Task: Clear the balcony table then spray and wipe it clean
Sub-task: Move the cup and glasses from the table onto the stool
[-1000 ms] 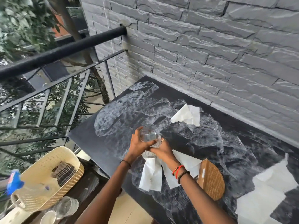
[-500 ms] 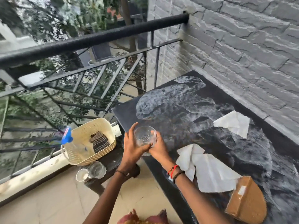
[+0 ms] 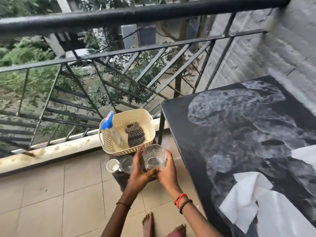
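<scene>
From the head camera we count one cut-glass tumbler [image 3: 154, 157], clear and faceted, gripped between the left hand [image 3: 139, 170] and the right hand [image 3: 166, 173], fingers curled round its sides. Half a second ago it hung over the corner of the dark table [image 3: 222, 137]. Now it is off the table, above one plain glass [image 3: 126, 164] and one white cup [image 3: 112, 165]. One cream perforated basket [image 3: 131, 117] holds one blue-topped spray bottle [image 3: 111, 129] and one striped cloth [image 3: 136, 137]. White paper sheets [image 3: 244, 197] lie crumpled on the table.

Upright cut-glass tumbler [image 3: 154, 157] beside dark table [image 3: 239, 134]
</scene>
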